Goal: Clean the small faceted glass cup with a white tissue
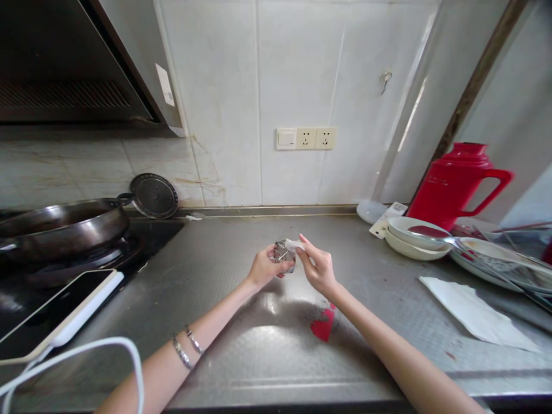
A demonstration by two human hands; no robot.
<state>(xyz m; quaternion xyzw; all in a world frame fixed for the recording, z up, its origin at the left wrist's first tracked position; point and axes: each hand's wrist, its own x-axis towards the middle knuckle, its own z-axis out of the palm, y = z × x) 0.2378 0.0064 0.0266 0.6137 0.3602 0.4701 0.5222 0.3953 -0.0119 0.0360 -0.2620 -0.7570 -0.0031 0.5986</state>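
Observation:
Above the middle of the steel counter, my left hand (264,268) is closed around a small, clear, glass-like object (284,260) with shiny edges. Its exact kind is too small to make out. Fingers pinched, my right hand (318,266) presses a crumpled white tissue (294,245) against the object's upper right side. Part of the tissue is hidden by the fingers. On the counter below the right wrist lies a torn-edged red patch (323,326).
A pan (64,227) sits on the stove at left, near a phone (56,310) with a white cable (107,343). To the right are stacked bowls (414,246), a red thermos (452,184), plates with utensils and a flat white tissue (474,313). Sockets (306,138) are on the wall.

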